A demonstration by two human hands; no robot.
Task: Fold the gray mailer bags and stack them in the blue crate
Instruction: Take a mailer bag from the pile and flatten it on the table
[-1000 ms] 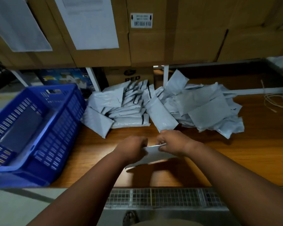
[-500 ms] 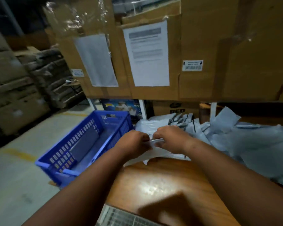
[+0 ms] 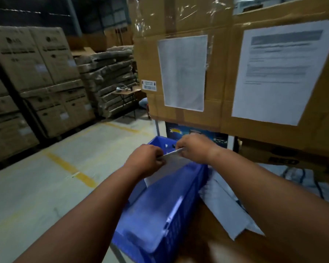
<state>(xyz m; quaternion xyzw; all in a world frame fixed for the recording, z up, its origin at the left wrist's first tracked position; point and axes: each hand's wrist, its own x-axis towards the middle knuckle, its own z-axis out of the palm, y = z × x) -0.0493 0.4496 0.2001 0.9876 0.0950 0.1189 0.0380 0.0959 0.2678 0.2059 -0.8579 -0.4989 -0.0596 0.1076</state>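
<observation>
Centre frame: left hand (image 3: pixel 147 160) and right hand (image 3: pixel 195 148) each pinch an end of the folded gray mailer bag (image 3: pixel 167 164), long axis spanning both hands, directly above the blue crate (image 3: pixel 165 211).

Stacked cardboard boxes (image 3: pixel 36 76), taped paper sheets (image 3: pixel 182 73)

You stand at a brown wooden tabletop (image 3: pixel 213 242). On it the blue crate (image 3: pixel 165 211) sits at the left edge, and just beside it, to the right, gray mailer bags (image 3: pixel 222 204) lie loose, some overlapping.
</observation>
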